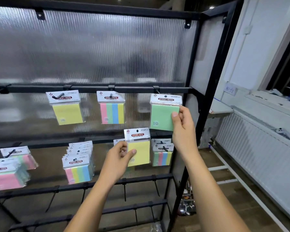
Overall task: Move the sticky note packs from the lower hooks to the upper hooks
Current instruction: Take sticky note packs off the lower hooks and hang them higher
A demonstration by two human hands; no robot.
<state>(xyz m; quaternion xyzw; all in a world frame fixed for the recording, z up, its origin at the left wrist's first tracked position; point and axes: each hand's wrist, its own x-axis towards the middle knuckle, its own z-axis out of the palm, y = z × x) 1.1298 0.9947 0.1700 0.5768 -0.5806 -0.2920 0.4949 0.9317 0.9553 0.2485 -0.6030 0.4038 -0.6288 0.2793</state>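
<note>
Sticky note packs: two in hand; others hang on the upper hooks (111, 96) and lower hooks (164, 148).
Right hand (182, 126): fingers pinched on the green pack (164, 114), its hanging hole at the rightmost upper hook (156, 90).
Left hand (119, 158): fingers closed on the yellow pack (138, 148), near the lower row.
Do well: keep the header square, line hole with hook tip, slide on fully before letting go.

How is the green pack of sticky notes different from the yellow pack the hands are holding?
The green pack is held by the right hand up at the upper rail's hook; the yellow pack is held lower by the left hand, in front of the lower row. The green pack's notes are green, the yellow pack's yellow. Both have the same white "STICKY NOTE" header with a hang hole, and a thumb on the front.
</note>
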